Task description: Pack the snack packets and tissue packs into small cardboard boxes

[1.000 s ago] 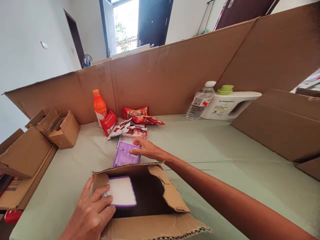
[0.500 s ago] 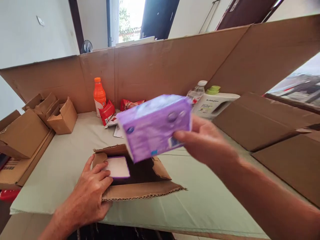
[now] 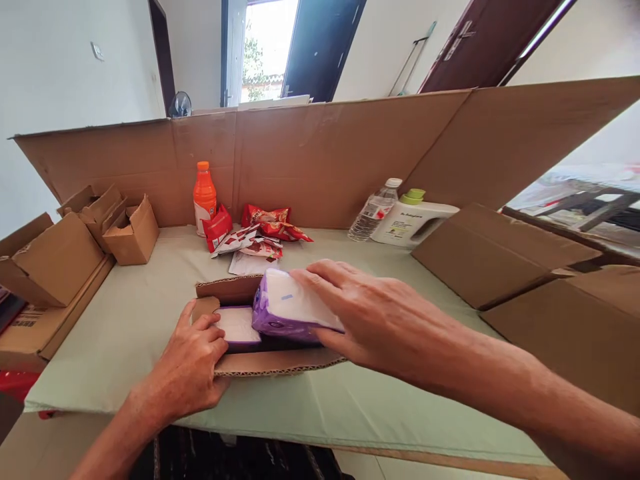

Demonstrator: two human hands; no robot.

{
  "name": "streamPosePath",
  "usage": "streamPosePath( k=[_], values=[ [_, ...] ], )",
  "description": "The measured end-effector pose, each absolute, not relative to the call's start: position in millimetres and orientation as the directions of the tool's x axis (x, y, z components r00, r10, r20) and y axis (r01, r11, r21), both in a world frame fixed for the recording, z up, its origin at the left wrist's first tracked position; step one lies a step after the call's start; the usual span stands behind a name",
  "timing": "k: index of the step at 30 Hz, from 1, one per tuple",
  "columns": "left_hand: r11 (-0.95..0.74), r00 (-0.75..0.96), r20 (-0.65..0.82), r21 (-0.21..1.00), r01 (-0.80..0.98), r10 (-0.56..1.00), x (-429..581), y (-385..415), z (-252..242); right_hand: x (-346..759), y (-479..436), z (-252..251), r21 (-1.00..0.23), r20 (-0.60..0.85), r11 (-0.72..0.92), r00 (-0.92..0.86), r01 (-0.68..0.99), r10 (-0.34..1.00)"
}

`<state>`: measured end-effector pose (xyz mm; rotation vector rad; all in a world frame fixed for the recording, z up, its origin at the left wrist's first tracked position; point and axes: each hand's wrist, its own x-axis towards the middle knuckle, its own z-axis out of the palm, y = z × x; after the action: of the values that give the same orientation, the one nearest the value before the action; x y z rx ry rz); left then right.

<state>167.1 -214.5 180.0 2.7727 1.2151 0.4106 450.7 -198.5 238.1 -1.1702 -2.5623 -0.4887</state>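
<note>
An open cardboard box [image 3: 280, 361] sits near the front edge of the pale green table [image 3: 150, 313]. My right hand [image 3: 365, 313] grips a purple and white pack [image 3: 290, 308], holding it in the mouth of the box. A first purple pack [image 3: 239, 327] stands inside at the left. My left hand [image 3: 193, 363] rests on the box's left flap and front wall, fingers curled over the edge and touching that first pack.
At the back stand an orange bottle [image 3: 204, 197], red snack packets [image 3: 260, 230], a water bottle [image 3: 374, 210] and a white detergent jug [image 3: 413, 220]. Small folded boxes [image 3: 125, 223] lie left, larger cartons [image 3: 490, 257] right. A cardboard screen [image 3: 325, 153] walls the table.
My right hand picked the purple pack up off the table, swung it through the air and has lowered it into the box beside the first pack. The left hand stayed on the box.
</note>
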Motion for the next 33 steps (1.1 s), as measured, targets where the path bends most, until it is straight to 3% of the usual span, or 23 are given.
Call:
streamPosePath(
  k=[6, 10, 15, 19, 21, 23, 25, 28, 30, 33],
  values=[
    [-0.69, 0.661, 0.212, 0.119, 0.714, 0.72, 169.1, -213.5, 180.8, 454.5, -192.5, 249.4, 0.198, 0.238, 0.671, -0.7, 0.714, 0.674],
    [-0.673, 0.647, 0.21, 0.083, 0.735, 0.733, 171.2, -214.1, 179.6, 441.0, -181.1, 246.4, 0.183, 0.052, 0.705, -0.723, 0.685, 0.689],
    [-0.678, 0.651, 0.216, 0.08, 0.731, 0.728, 175.1, -215.2, 177.0, 419.8, -152.3, 209.7, 0.172, -0.098, 0.641, -0.634, 0.748, 0.767],
    [-0.689, 0.66, 0.21, 0.116, 0.716, 0.721, 175.8, -211.9, 176.1, 416.5, -135.2, 181.8, 0.079, -0.196, 0.648, -0.626, 0.757, 0.755],
    [-0.698, 0.665, 0.224, 0.135, 0.703, 0.713, 173.8, -210.7, 177.4, 420.8, -135.8, 182.5, 0.047, -0.172, 0.67, -0.655, 0.741, 0.736],
    [-0.718, 0.672, 0.264, 0.151, 0.679, 0.691, 169.5, -212.0, 179.5, 430.5, -143.3, 192.5, 0.019, -0.056, 0.706, -0.705, 0.708, 0.707],
    [-0.735, 0.664, 0.342, 0.139, 0.664, 0.665, 162.5, -217.0, 180.9, 446.1, -155.0, 205.8, -0.026, 0.17, 0.732, -0.719, 0.681, 0.674],
    [-0.701, 0.57, 0.505, 0.101, 0.706, 0.648, 148.7, -229.9, 175.3, 474.8, -170.7, 216.2, -0.132, 0.493, 0.683, -0.551, 0.718, 0.674],
    [-0.627, 0.435, 0.595, 0.153, 0.764, 0.676, 141.3, -239.2, 164.6, 490.0, -175.3, 210.3, -0.229, 0.541, 0.606, -0.418, 0.762, 0.73],
    [-0.533, 0.249, 0.639, 0.3, 0.791, 0.728, 139.7, -248.5, 144.1, 498.9, -175.0, 186.5, -0.365, 0.462, 0.531, -0.346, 0.765, 0.816]
  ],
)
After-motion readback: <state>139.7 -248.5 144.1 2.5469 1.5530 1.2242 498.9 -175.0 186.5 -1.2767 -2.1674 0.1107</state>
